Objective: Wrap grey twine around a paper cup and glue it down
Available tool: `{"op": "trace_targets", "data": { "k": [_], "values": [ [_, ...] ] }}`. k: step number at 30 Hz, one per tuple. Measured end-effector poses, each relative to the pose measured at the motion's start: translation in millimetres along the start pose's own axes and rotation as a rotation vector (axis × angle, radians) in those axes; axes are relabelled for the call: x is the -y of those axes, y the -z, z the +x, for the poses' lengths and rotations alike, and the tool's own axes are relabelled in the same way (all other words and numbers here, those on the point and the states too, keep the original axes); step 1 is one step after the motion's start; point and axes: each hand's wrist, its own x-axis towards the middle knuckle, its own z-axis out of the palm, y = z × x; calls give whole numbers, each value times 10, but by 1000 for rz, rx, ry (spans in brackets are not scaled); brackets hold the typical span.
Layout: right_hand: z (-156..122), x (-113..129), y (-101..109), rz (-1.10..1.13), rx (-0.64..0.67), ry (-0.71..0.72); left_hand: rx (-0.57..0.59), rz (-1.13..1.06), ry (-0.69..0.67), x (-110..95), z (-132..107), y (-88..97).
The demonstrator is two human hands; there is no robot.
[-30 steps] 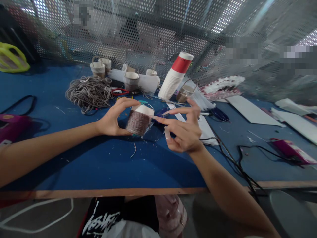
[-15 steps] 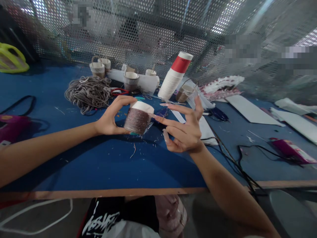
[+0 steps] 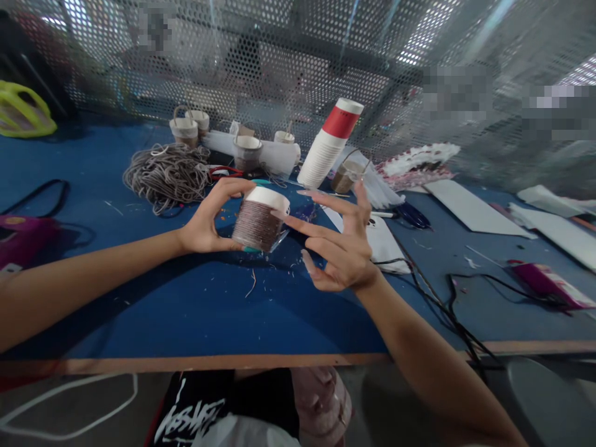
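My left hand (image 3: 209,220) holds a paper cup (image 3: 258,226) between thumb and fingertips, one at the rim end and one at the base. Grey-brown cord is wound around most of the cup, and a white band shows above it. My right hand (image 3: 339,242) is to the right of the cup with its fingers spread. One of its fingertips touches or nearly touches the wound cord. Behind the left hand lies a loose heap of grey cord (image 3: 167,174). Red-handled scissors or pliers (image 3: 226,171) rest beside the heap.
A tilted stack of paper cups (image 3: 328,146) stands at the back. Around it are several cord-wrapped cups with handles, one a small basket (image 3: 347,177). A white phone (image 3: 386,245) lies right of my hand. Black cables (image 3: 433,301) cross toward a magenta glue gun (image 3: 549,282).
My right hand has shifted slightly left, its finger moving a little further over the cup's side. The left hand keeps its grip in nearly the same place.
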Motion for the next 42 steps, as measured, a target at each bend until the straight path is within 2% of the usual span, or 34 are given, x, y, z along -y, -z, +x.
{"op": "trace_targets", "data": {
  "k": [3, 8, 11, 17, 22, 28, 30, 34, 36, 40, 42],
  "values": [
    [-5, -28, 20, 1, -3, 27, -16, -64, 12, 7, -15, -4],
    [-43, -95, 37, -37, -24, 73, 26, -89, 90, -7, -25, 7],
    [-67, -124, 28, -33, -18, 81, 22, -116, 80, 3, -21, 10],
    [-62, -14, 15, 21, -111, -50, 26, -101, 106, 8, -27, 4],
    [-26, 6, 34, -2, -13, 37, 6, -168, 95, -2, -27, 16],
    [-62, -110, 24, -33, -42, 52, -11, -217, 67, 6, -15, 9],
    [-77, -102, 7, -6, -70, 28, -14, -216, 71, 14, -16, 3],
    [-81, -21, -21, 19, -166, -110, 7, -210, 75, 27, -22, 3],
    [-64, 15, -23, 10, -98, -141, 30, -192, 82, 17, -24, 8],
    [-24, 33, -15, 28, 146, -131, 72, -136, 118, -28, -21, 20],
    [-21, 26, -10, 24, 150, -110, 84, -128, 113, -39, -17, 22]
  ]
}}
